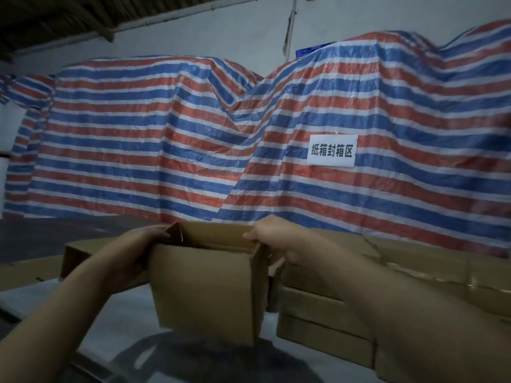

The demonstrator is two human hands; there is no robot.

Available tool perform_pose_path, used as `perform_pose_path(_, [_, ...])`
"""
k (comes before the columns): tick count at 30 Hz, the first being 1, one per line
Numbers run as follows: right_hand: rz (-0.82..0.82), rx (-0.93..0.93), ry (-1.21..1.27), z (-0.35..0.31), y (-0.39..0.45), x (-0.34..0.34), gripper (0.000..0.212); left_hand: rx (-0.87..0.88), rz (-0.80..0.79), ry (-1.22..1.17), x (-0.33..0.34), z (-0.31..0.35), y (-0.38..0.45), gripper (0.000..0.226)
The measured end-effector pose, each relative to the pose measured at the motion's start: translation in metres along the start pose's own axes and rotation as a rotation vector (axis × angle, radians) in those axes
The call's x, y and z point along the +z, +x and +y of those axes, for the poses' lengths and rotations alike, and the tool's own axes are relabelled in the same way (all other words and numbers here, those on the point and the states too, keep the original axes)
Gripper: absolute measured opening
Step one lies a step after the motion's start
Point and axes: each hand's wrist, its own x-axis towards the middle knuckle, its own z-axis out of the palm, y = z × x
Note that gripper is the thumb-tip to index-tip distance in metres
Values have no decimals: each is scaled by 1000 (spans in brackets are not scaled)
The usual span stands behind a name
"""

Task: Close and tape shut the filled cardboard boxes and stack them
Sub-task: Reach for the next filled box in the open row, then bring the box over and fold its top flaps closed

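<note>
A brown cardboard box (204, 288) is held up in front of me above the work surface, its top open and its near flap hanging down the front. My left hand (143, 241) grips the box's upper left side. My right hand (272, 236) grips the upper right corner, fingers curled over the rim. What is inside the box is hidden.
A stack of closed cardboard boxes (326, 313) stands at the right, with more cartons (431, 269) behind it. Another box (80, 258) lies at the left. A striped red, white and blue tarpaulin (166, 139) with a white paper sign (331, 150) fills the background.
</note>
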Motion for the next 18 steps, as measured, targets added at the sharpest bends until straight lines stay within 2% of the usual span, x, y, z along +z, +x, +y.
perform_pose_path(3, [4,112,45,15,-36,-50,28,-14,-131,-90,34,20,-22,47])
perform_pose_path(5, [5,185,75,26,-58,-77,32,-9,-178,-110,68,28,-34,48])
perform_pose_path(8, [62,252,98,50,-92,-118,37,-16,-180,-183,125,37,-52,43])
perform_pose_path(12, [113,300,141,90,-136,-168,41,-24,-259,-237,197,43,-73,20])
perform_pose_path(18, [140,395,181,136,-197,-219,39,-42,-376,-321,282,42,-91,18])
